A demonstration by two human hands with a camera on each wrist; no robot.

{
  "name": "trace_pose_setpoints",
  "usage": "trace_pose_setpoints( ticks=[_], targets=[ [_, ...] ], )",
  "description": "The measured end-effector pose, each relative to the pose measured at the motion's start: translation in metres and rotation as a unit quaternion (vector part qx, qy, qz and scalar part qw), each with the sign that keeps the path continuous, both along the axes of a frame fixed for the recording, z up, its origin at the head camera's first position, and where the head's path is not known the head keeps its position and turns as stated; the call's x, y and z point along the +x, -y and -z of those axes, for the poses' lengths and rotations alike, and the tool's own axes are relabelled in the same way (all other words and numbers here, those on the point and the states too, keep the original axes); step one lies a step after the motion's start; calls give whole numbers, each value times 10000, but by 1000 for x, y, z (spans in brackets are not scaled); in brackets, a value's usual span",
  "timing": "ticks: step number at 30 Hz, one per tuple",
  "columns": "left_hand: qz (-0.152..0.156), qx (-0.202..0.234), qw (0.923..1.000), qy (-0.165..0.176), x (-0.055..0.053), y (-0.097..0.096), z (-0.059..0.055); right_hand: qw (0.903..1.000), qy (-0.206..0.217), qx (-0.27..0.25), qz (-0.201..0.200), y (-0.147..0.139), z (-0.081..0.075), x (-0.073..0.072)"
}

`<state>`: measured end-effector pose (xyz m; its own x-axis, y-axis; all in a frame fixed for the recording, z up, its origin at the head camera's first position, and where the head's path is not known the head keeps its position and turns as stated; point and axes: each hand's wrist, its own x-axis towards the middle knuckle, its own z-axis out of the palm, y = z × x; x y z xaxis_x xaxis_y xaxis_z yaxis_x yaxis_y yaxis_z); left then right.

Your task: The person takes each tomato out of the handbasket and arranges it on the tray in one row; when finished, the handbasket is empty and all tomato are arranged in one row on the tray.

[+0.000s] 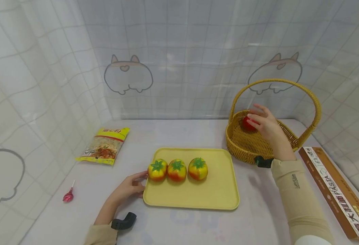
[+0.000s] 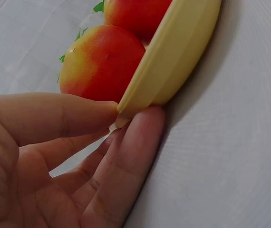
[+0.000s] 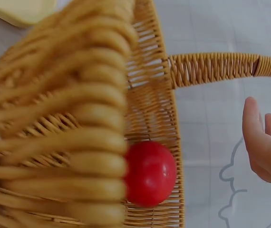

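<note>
My left hand (image 1: pixel 129 186) pinches the left rim of a yellow tray (image 1: pixel 198 199), thumb on the rim and fingers against its outer side. Three red-and-yellow tomato-like fruits (image 1: pixel 177 170) with green star-shaped tops sit in a row on the tray. The nearest fruit (image 2: pixel 102 61) lies just past the thumb in the left wrist view. A wicker basket (image 1: pixel 244 149) with a tall handle stands at the back right, a smooth red round fruit (image 3: pixel 152 173) inside it. Over the basket, my right hand (image 1: pixel 266 124) has its fingers extended, apart from the red fruit in the right wrist view.
A yellow-topped food packet (image 1: pixel 106 146) lies at the back left, with a wrapped lollipop (image 1: pixel 68 195) nearer the front. Along the right side lies a long brown pasta box (image 1: pixel 336 190). White tiled-pattern curtains (image 1: pixel 179 68) enclose the table at the back and sides.
</note>
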<state>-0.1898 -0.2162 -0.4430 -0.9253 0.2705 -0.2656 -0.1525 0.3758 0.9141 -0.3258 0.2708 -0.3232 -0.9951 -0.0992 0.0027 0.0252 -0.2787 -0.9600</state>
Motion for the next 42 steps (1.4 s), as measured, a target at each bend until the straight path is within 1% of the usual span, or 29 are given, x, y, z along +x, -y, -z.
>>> trace_pose_setpoints(
  ticks=[3,5,7,10,14,17,23,30,36,37,39,42],
  targets=[
    [-10,5,10000,0,1,0,-1,9999,-36,-52,108,-2,-4,-5],
    [-21,6,10000,2,1,0,-2,9995,-103,-260,127,-4,-6,-9],
    [-36,13,10000,3,2,0,-4,9980,-199,-595,104,-5,-7,-12],
    [-42,25,10000,5,3,1,-5,9963,-371,-748,193,-7,-9,-18],
    [-29,30,10000,-6,2,1,-6,9955,-549,-609,481,-8,-11,-26],
    [-27,37,10000,-18,1,1,-6,9934,-639,-701,642,-10,-11,-34],
    [-50,68,9999,79,3,1,-4,9904,-809,-795,795,-14,-4,-46],
    [-30,131,9998,133,3,-2,-2,9887,-720,-886,970,-18,10,-58],
    [-15,117,9998,137,2,-2,-2,9892,-495,-883,1059,-17,19,-64],
    [-5,116,9998,138,2,-2,-2,9900,-446,-768,1097,-18,20,-64],
    [14,124,9998,148,3,-2,-2,9905,-354,-697,1132,-18,23,-64],
    [26,113,9998,167,4,-2,-2,9920,-100,-267,1227,-20,27,-65]
  ],
)
